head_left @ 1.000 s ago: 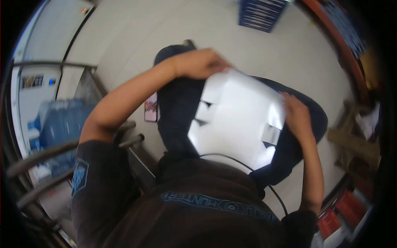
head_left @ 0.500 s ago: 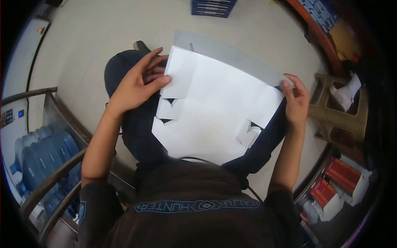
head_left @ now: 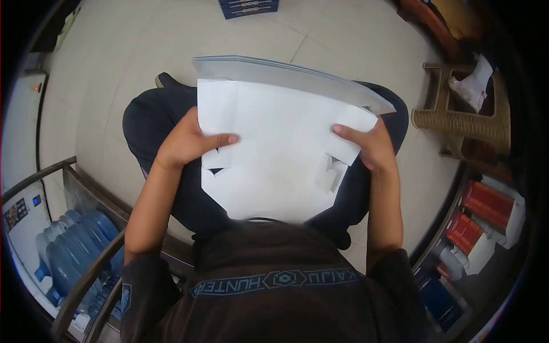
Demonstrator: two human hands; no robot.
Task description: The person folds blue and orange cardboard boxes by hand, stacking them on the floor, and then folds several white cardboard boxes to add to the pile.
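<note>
A white cardboard sheet (head_left: 280,154) with cut flaps and slots lies across the lap, its far edge raised as a grey-white panel (head_left: 286,80). On its left edge my left hand (head_left: 191,140) grips it, thumb on the top face and fingers hidden beneath. My right hand (head_left: 372,140) holds the right edge likewise, thumb over the right side flap. Small slots show near both side edges, below the thumbs.
Blue water bottles (head_left: 80,251) stand at the left by a metal-framed rail (head_left: 97,268). A plastic stool (head_left: 463,120) with a white bag (head_left: 473,86) is at the right, above red boxes (head_left: 489,203). A blue stack (head_left: 249,7) sits on the floor ahead.
Both hands have moved down the sheet's sides, thumbs now on its top face. The far panel has been lifted and shows edge-on. The camera view has shifted.
</note>
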